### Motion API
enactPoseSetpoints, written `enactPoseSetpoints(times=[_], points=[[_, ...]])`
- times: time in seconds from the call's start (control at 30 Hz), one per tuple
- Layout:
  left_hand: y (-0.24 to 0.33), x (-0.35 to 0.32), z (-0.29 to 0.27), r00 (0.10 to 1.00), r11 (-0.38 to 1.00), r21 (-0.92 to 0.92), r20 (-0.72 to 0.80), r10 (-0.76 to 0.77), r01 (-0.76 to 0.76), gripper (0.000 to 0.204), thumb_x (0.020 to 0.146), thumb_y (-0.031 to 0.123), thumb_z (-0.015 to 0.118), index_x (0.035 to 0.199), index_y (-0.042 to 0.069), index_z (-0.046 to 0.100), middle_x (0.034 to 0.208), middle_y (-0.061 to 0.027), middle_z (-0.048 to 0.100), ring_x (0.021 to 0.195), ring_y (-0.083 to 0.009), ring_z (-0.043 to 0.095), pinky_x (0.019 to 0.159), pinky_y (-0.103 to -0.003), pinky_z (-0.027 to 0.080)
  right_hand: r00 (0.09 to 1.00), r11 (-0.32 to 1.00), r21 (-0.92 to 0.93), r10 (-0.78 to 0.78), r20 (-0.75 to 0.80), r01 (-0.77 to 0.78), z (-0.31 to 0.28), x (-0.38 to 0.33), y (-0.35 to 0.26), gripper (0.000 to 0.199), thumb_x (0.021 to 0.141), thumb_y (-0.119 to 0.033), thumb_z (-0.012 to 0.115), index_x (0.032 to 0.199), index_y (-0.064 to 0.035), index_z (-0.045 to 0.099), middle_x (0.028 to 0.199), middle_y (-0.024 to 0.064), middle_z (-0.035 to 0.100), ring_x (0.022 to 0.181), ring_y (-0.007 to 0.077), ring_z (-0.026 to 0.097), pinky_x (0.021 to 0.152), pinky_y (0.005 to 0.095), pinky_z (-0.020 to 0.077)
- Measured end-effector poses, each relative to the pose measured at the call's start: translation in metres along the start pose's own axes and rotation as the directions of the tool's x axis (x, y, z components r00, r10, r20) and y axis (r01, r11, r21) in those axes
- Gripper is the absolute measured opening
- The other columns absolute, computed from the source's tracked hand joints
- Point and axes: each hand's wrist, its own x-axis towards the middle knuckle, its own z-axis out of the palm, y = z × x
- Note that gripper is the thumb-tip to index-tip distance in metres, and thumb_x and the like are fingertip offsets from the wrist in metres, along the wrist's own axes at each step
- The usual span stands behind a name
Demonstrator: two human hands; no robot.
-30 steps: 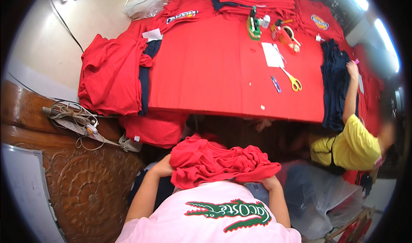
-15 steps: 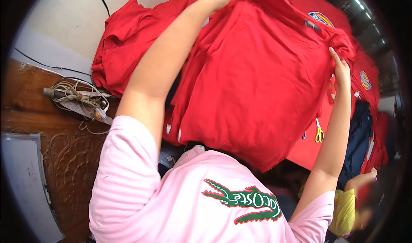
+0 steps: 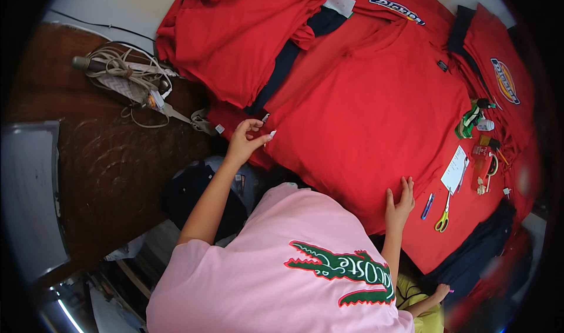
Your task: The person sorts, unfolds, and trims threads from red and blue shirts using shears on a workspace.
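A red T-shirt (image 3: 370, 121) lies spread over the table in front of me, a small dark label at its neck. Close to its left edge my left hand (image 3: 244, 142) hovers, fingers curved and apart, the thumb tip at a small white tag (image 3: 271, 135). Another small white tag sits just above, near the fingertips. Flat on the shirt's near edge rests my right hand (image 3: 399, 203), its fingers stretched out. The hand holds nothing.
Red garments (image 3: 235, 45) are heaped at the far left; folded ones (image 3: 499, 68) lie right. Yellow scissors (image 3: 443, 218), a blue cutter (image 3: 427, 206), a white paper (image 3: 454, 169) and small bottles lie right. Coiled cables (image 3: 126, 68) are left. Another person's hand (image 3: 440, 292) shows lower right.
The red shirt was held up at its far end by both hands; now it lies flat. Both hands have come back toward me, the left to the tags, the right to the near edge.
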Motion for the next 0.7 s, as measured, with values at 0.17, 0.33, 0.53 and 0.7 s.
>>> enactPoseSetpoints(times=[0.17,0.33,0.53,0.7], points=[[-0.007,-0.021,0.024,0.977,0.970,0.176,-0.107,0.185,-0.165,0.023,0.090,0.020,0.078,0.105,0.005,0.070,0.102,-0.0134,0.070,0.098,-0.0316,0.068,0.084,-0.040,0.053,0.973,0.967,-0.118,-0.230,-0.017,0.226,-0.006,0.054,-0.063,0.044,0.092,-0.025,0.074,0.133,-0.0112,0.065,0.137,0.0101,0.064,0.135,0.0304,0.053,0.115,0.0546,0.0295],[0.110,-0.048,0.031,0.999,0.988,0.148,0.012,0.044,-0.045,0.015,0.098,0.014,0.069,0.108,0.003,0.068,0.092,-0.0150,0.070,0.084,-0.0317,0.071,0.075,-0.038,0.054,0.815,0.421,0.796,-0.191,0.547,-0.435,0.021,0.071,-0.154,0.065,0.094,-0.034,0.076,0.147,-0.0053,0.051,0.126,0.0114,0.069,0.100,0.0240,0.071,0.087,0.0357,0.0535],[0.162,-0.091,0.069,0.728,0.727,0.042,0.089,0.680,-0.685,0.060,0.085,0.015,0.084,0.136,0.004,0.056,0.139,-0.0198,0.059,0.128,-0.0343,0.060,0.105,-0.047,0.047,0.814,0.248,0.792,-0.023,0.581,-0.558,0.040,0.054,-0.215,0.026,0.093,-0.005,0.060,0.117,0.0020,0.059,0.096,0.0100,0.067,0.084,0.0181,0.066,0.071,0.0277,0.0534],[0.142,-0.072,0.121,0.923,0.927,-0.192,0.157,0.352,-0.321,0.087,0.075,0.028,0.093,0.141,0.000,0.044,0.141,-0.0269,0.050,0.127,-0.0358,0.055,0.102,-0.045,0.046,0.885,0.044,0.893,-0.120,0.449,-0.447,-0.044,0.081,-0.257,0.009,0.093,0.002,0.059,0.094,-0.0066,0.062,0.089,0.0033,0.070,0.077,0.0126,0.067,0.072,0.0288,0.0561]])
